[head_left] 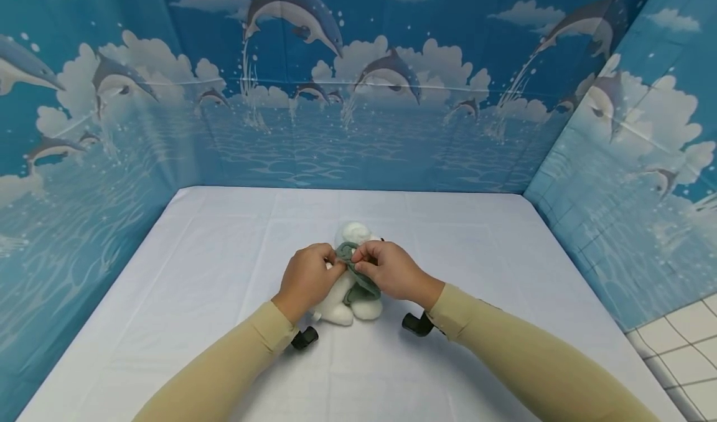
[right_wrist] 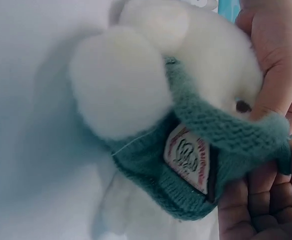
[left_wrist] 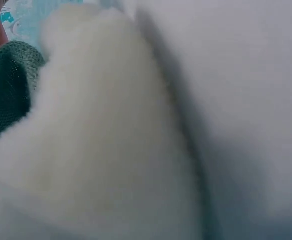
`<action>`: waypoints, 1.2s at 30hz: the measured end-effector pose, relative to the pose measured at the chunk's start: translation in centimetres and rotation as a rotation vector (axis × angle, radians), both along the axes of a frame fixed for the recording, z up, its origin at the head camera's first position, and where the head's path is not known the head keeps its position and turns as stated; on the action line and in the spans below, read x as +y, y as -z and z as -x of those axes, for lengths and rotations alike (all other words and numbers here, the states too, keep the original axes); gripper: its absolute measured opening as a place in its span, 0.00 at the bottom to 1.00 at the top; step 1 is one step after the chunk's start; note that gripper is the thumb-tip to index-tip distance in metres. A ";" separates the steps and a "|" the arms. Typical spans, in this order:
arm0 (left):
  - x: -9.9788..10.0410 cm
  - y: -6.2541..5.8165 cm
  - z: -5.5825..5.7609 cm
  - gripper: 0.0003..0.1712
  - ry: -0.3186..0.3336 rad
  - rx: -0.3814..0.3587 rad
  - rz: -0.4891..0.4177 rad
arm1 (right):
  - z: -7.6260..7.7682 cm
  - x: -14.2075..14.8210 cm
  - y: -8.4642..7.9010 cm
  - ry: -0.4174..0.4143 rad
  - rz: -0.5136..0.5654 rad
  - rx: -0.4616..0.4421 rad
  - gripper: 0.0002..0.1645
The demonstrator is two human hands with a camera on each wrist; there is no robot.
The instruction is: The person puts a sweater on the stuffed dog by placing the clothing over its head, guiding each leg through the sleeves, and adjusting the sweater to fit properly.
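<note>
Both hands [head_left: 307,277] [head_left: 395,272] pinch the green knitwear [right_wrist: 223,125], partly hiding the white plush toy [left_wrist: 110,125].

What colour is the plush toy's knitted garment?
The knitted garment is green, clearest in the right wrist view.

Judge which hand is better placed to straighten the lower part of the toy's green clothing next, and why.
Probably the right hand: the lower clothing lies nearer it, while the toy's white body shows between that part and the left hand.
</note>
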State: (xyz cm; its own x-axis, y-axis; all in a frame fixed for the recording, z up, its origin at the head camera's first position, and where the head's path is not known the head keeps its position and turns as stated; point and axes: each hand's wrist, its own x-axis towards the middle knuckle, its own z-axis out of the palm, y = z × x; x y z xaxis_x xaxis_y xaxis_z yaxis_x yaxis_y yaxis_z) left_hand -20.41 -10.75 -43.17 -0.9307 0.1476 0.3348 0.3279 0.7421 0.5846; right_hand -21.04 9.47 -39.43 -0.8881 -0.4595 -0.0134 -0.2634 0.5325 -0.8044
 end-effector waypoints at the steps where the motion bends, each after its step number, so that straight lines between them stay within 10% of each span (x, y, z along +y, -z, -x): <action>1: 0.0 0.0 0.0 0.12 0.000 -0.004 -0.004 | 0.1 0.1 0.0 0.001 -0.006 -0.001 0.05; 10: -0.6 -0.7 0.1 0.18 0.083 -0.099 -0.006 | 0.5 0.3 0.4 0.053 -0.006 0.013 0.06; 22: -0.2 -0.4 0.6 0.09 0.024 -0.064 0.069 | 0.5 0.4 0.7 -0.036 0.010 0.033 0.05; 36: -2.1 -2.7 0.9 0.29 0.275 -0.156 0.104 | 0.7 0.6 1.3 0.000 0.026 0.041 0.04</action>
